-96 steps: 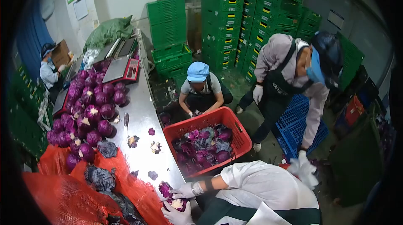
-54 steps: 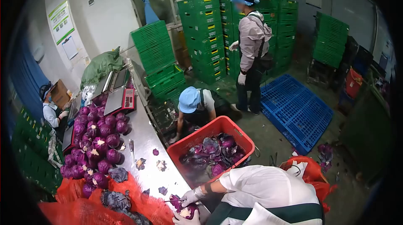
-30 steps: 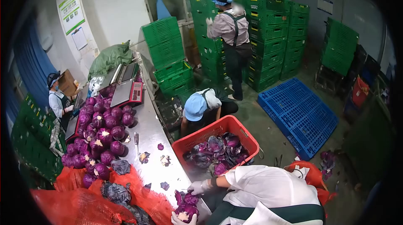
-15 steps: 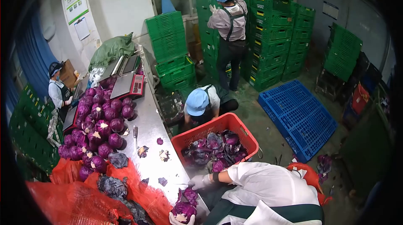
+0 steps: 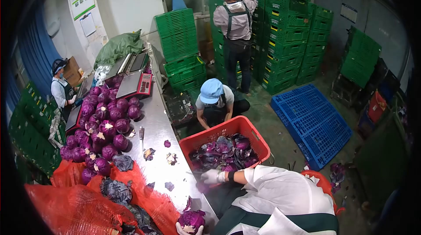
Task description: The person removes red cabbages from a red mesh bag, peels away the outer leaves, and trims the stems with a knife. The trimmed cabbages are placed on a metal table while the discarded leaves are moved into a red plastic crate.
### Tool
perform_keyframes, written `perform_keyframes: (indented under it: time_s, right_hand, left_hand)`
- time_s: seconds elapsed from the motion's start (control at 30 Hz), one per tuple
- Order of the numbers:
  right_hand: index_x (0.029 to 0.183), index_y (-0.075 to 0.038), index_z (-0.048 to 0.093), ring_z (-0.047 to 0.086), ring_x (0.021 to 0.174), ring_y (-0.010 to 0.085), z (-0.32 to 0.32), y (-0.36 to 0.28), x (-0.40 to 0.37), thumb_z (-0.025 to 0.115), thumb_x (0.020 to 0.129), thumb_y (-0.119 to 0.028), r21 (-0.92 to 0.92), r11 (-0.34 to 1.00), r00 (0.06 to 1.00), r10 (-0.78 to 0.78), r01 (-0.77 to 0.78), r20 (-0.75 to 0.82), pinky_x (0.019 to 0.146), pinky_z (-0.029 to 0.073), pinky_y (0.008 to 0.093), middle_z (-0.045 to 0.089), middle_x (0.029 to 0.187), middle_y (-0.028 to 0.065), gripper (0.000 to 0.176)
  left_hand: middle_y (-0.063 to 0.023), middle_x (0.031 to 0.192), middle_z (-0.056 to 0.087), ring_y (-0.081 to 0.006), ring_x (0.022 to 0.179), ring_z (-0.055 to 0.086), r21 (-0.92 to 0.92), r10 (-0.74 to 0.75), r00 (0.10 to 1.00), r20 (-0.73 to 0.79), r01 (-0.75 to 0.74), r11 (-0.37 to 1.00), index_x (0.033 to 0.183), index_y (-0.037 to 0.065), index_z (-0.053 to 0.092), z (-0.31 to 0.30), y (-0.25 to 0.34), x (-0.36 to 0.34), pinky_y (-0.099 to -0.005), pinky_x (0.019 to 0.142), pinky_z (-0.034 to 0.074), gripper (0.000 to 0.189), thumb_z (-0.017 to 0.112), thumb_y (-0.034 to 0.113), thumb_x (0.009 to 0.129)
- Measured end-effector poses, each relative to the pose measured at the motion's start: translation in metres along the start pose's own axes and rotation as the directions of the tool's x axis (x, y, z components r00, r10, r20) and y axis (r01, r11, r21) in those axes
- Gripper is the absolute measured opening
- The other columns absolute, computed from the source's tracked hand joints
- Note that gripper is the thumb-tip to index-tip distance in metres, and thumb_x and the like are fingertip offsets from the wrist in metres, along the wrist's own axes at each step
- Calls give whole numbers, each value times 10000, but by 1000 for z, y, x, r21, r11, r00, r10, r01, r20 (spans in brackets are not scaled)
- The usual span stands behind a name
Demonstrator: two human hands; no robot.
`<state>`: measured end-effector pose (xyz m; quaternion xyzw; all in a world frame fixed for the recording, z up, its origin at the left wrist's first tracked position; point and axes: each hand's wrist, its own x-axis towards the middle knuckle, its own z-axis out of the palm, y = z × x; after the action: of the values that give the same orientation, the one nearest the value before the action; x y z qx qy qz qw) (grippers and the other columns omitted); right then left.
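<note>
At the table's near edge, my left hand (image 5: 180, 229), in a white glove, cups a red cabbage (image 5: 191, 220) from below, its pale cut stem facing up. A loose purple leaf (image 5: 188, 203) stands up behind that head. My gloved right hand (image 5: 213, 176) is by the near corner of the red crate (image 5: 186, 147), fingers closed. Against its fingers is a blurred purple cabbage leaf (image 5: 202, 186), partly smeared by motion. Inside the crate lie dark outer leaves (image 5: 224, 145). A knife (image 5: 141, 137) rests on the metal table (image 5: 160, 125) among leaf scraps.
Many red cabbages (image 5: 115, 114) are heaped beside a scale (image 5: 142, 84). Red mesh sacks (image 5: 79, 208) cover the near left. One person (image 5: 212, 96) crouches behind the crate; another (image 5: 237, 20) faces stacked green crates (image 5: 280, 42). A third (image 5: 61, 86) stands left. A blue pallet (image 5: 311, 123) lies right.
My right hand has moved up from the cabbage toward the crate, and the cabbage in my left hand shows fewer loose leaves. The crouching person has lifted their head; the standing person has turned.
</note>
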<state>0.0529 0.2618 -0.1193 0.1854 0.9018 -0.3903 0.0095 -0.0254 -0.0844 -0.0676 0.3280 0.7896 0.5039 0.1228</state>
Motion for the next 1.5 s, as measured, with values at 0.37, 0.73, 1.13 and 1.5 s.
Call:
perform_keyframes:
  time_s: [0.37, 0.73, 1.13, 1.5]
  right_hand:
    - [1223, -28, 525, 622, 939, 200, 13, -126, -13, 563, 894, -418, 357, 922, 968, -209, 147, 139, 789, 490, 334, 648, 1007, 131, 512]
    - [1404, -74, 333, 530, 925, 94, 45, -131, -27, 702, 806, -251, 596, 701, 785, -84, -391, 613, 632, 453, 230, 536, 1251, 83, 724]
    - [1219, 52, 380, 610, 663, 379, 39, -130, -22, 591, 872, -311, 228, 968, 914, -188, 110, 360, 608, 492, 402, 593, 764, 255, 545]
    - [1294, -63, 406, 580, 433, 157, 8, -89, -4, 480, 838, -67, 399, 917, 991, -28, -27, 131, 400, 486, 287, 627, 684, 125, 463]
  left_hand:
    - [-233, 1403, 298, -362, 1289, 326, 143, -221, 975, -8, 220, 965, 1398, -10, 252, -4, 24, -2, -388, 1072, 284, 1106, 870, 285, 529]
    - [-159, 1381, 268, -250, 1179, 439, -823, -632, 772, 68, 402, 402, 1441, 61, 16, 24, 36, -32, -342, 907, 467, 903, 669, 182, 829]
    - [-153, 1330, 335, -235, 1184, 425, -778, -551, 825, -128, 261, 571, 1400, 67, 136, 45, 21, 8, -362, 1000, 407, 911, 724, -54, 714]
    - [-134, 1314, 384, -230, 1183, 441, -834, -481, 875, 50, 302, 462, 1398, 58, 202, 1, -25, -4, -370, 1019, 384, 887, 752, 35, 703]
